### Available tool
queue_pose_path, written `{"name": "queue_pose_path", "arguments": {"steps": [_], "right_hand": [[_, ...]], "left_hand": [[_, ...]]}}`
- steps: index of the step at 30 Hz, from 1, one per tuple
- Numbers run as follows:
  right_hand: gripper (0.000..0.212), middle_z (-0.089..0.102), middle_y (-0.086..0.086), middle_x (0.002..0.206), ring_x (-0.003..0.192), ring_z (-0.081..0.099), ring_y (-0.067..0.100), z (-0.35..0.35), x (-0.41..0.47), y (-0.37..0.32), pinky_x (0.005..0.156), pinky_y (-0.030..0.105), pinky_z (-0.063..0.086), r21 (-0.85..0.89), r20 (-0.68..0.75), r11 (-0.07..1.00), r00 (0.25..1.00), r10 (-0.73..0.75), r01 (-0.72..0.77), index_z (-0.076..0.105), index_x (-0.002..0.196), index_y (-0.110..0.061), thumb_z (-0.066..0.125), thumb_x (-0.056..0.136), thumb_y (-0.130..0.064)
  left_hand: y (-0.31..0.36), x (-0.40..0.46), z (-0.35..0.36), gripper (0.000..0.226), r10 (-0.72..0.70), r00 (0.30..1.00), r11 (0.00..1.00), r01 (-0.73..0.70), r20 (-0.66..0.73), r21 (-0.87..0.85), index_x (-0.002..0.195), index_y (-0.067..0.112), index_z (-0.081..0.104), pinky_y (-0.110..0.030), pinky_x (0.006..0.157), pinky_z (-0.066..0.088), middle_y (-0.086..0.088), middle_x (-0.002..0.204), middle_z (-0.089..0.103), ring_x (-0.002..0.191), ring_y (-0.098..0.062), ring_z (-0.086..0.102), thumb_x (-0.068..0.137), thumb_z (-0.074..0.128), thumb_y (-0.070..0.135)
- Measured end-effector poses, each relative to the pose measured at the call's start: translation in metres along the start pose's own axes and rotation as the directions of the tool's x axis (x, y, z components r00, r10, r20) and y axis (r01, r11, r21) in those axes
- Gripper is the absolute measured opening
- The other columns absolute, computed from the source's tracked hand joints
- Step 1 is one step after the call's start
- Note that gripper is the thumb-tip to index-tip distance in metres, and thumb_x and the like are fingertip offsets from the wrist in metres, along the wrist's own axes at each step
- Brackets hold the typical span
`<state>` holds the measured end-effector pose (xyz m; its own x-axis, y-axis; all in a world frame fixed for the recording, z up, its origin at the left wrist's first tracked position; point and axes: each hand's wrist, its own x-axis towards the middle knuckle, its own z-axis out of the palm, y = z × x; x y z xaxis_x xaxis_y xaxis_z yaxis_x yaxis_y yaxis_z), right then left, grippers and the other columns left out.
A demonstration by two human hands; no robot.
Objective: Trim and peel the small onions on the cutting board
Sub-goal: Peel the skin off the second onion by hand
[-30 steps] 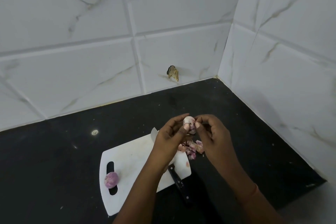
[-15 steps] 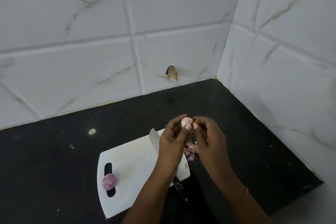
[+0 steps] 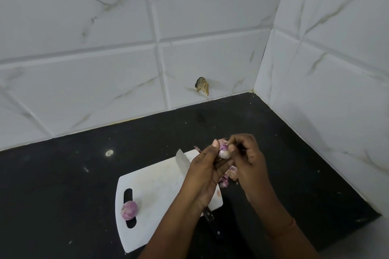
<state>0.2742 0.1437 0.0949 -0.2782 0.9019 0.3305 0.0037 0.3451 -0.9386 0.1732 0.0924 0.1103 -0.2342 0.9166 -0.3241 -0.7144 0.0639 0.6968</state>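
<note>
Knife (image 3: 182,162): only blade tip & handle end show, rest under left hand (image 3: 205,176). Peels (image 3: 228,176) partly behind both hands. Forearms cut by bottom edge. Brown bit on wall (image 3: 202,86) unidentifiable.

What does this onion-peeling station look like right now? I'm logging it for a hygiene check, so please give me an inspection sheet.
Surface: black countertop, speckled with crumbs.
Job's things: white cutting board; unpeeled onion by its handle slot; partly peeled onion held above the board; knife lying on the board, mostly hidden by the left arm.
Clutter: onion skins at the board's right edge.
Hands: left hand and right hand both grip the partly peeled onion.
Cables: nothing seen.
Surroundings: white marble-look wall tiles; brown scrap stuck on the wall.
</note>
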Motion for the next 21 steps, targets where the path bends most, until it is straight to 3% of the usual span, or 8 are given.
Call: {"name": "queue_pose_path", "arguments": {"steps": [3,6,7,10,16,19,21], "right_hand": [[0.005,0.064,0.013,0.103,0.096,0.067,0.021,0.003,-0.003,-0.004,0.083,0.032,0.055,0.179,-0.027,0.974,0.989,0.145,-0.138,0.064,0.094,-0.011,0.063,0.09,-0.008],[0.009,0.071,0.008,0.094,0.09,0.07,0.019,0.008,-0.003,-0.013,0.076,0.029,0.058,0.546,-0.023,0.791,0.939,0.343,-0.275,0.063,0.093,-0.01,0.058,0.086,-0.014],[0.009,0.072,0.005,0.09,0.088,0.071,0.017,0.008,-0.003,-0.015,0.071,0.025,0.058,0.595,-0.022,0.749,0.926,0.378,-0.292,0.063,0.093,-0.01,0.057,0.087,-0.013],[0.012,0.074,0.002,0.089,0.086,0.071,0.012,0.004,-0.005,-0.016,0.068,0.019,0.055,0.426,-0.091,0.861,0.934,0.346,-0.278,0.067,0.092,-0.01,0.056,0.091,-0.005],[0.013,0.074,0.001,0.091,0.087,0.07,0.016,-0.005,0.001,-0.007,0.07,0.026,0.056,0.127,-0.299,0.949,0.901,0.314,-0.289,0.073,0.09,-0.02,0.066,0.088,-0.008],[0.012,0.071,0.0,0.087,0.081,0.069,0.015,-0.005,0.003,-0.007,0.074,0.032,0.06,0.001,-0.284,0.974,0.934,0.216,-0.225,0.069,0.089,-0.016,0.071,0.083,-0.005],[0.014,0.072,-0.005,0.095,0.09,0.069,0.008,-0.005,0.002,-0.008,0.079,0.026,0.058,-0.046,-0.188,0.989,0.973,0.133,-0.144,0.07,0.098,-0.019,0.066,0.089,-0.01]], "left_hand": [[0.002,-0.001,0.003,0.032,-0.039,0.999,0.998,0.037,-0.028,-0.046,0.1,0.001,0.072,-0.024,0.074,0.061,-0.014,0.093,0.075,0.084,-0.017,0.074,0.098,0.054,0.027],[0.005,-0.001,0.003,0.035,-0.1,0.994,0.979,0.09,-0.048,-0.185,0.106,-0.007,0.068,-0.027,0.075,0.062,-0.024,0.106,0.073,0.093,-0.024,0.075,0.099,0.054,0.025],[0.006,-0.001,0.002,0.036,-0.105,0.993,0.975,0.093,-0.049,-0.204,0.109,-0.008,0.066,-0.028,0.076,0.062,-0.026,0.111,0.071,0.097,-0.026,0.074,0.098,0.055,0.024],[0.007,-0.001,-0.001,0.038,-0.081,0.996,0.978,0.07,-0.049,-0.194,0.116,-0.008,0.064,-0.028,0.078,0.062,-0.027,0.115,0.069,0.1,-0.027,0.073,0.094,0.059,0.023],[0.009,0.0,-0.007,0.033,-0.052,0.999,0.988,0.051,-0.004,-0.146,0.116,0.004,0.067,-0.031,0.087,0.059,-0.021,0.114,0.072,0.101,-0.027,0.073,0.085,0.064,0.014],[0.009,0.002,-0.008,0.043,-0.032,0.999,0.988,0.033,0.011,-0.152,0.12,0.003,0.064,-0.035,0.092,0.057,-0.023,0.119,0.069,0.107,-0.032,0.07,0.078,0.068,0.01],[0.01,0.003,-0.008,0.044,-0.02,1.0,0.987,0.022,0.015,-0.161,0.122,0.002,0.062,-0.036,0.092,0.057,-0.023,0.12,0.069,0.107,-0.032,0.07,0.078,0.068,0.008]]}}
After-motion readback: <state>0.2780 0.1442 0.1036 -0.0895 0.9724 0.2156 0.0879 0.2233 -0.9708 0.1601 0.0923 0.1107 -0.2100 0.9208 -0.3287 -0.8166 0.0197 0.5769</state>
